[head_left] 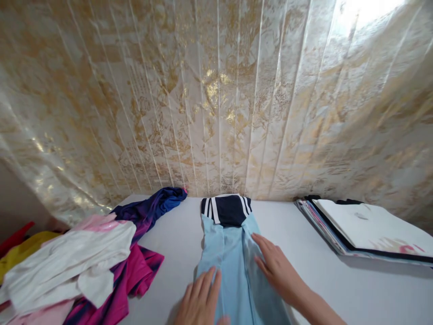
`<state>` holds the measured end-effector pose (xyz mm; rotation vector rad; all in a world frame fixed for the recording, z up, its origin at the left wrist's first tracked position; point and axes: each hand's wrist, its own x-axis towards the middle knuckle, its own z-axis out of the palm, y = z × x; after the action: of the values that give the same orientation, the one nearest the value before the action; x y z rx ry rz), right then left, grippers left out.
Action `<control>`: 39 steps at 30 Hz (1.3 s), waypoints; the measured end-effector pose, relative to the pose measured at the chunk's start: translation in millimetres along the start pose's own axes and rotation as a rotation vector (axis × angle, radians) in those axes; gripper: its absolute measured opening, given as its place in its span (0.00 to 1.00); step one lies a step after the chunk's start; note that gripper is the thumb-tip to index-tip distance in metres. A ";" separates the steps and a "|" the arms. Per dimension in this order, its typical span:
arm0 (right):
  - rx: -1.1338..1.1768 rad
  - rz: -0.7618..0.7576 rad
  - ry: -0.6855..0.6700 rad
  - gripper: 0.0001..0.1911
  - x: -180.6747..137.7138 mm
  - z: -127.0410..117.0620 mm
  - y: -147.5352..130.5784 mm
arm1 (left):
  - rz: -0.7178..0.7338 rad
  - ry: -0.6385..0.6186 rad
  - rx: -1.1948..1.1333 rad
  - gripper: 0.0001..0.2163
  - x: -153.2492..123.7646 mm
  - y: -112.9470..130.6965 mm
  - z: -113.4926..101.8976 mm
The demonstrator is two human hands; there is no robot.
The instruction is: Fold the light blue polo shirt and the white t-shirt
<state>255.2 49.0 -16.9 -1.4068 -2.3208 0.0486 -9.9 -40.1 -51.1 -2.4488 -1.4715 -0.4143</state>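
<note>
A light blue garment [233, 271] with a navy, white-striped part [230, 211] at its far end lies lengthwise on the white table [179, 230]. Its sides are folded inward into a long narrow strip. My left hand [201, 298] rests on the left side of the fabric near the bottom of the view, fingers stretched out. Further up, my right hand [275, 266] lies along the right folded edge, its fingers extended and touching the cloth. Neither hand grips anything. The near end of the garment runs out of view.
To the left is a loose heap of clothes, with a white shirt [71, 262], a purple and pink garment [142, 266] and a yellow piece [27, 253]. A stack of folded clothes [372, 225] sits at the right. Behind the table hangs a shiny gold-patterned covering [216, 99].
</note>
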 end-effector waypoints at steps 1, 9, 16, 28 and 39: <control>0.025 -0.019 -0.005 0.24 23.6 -3.3 6.0 | -0.065 -0.040 -0.028 0.26 23.6 -9.7 -8.6; 0.044 0.051 -0.005 0.24 143.7 39.6 29.7 | -0.459 -0.139 -0.034 0.21 187.3 -68.7 25.1; -0.051 0.159 -0.041 0.33 142.4 68.7 30.4 | -0.419 -0.070 -0.023 0.25 198.1 -89.6 55.0; -0.037 0.189 -0.092 0.34 154.4 68.0 40.4 | -0.323 -0.050 -0.032 0.23 202.0 -81.3 33.0; 0.012 -0.322 -0.234 0.34 142.4 40.2 -2.7 | 0.520 0.066 0.013 0.16 53.7 17.6 14.0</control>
<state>181.4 176.8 -4.9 -1.0520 -2.7069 0.1380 31.4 0.7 -45.6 -2.6471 -0.7586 -0.3644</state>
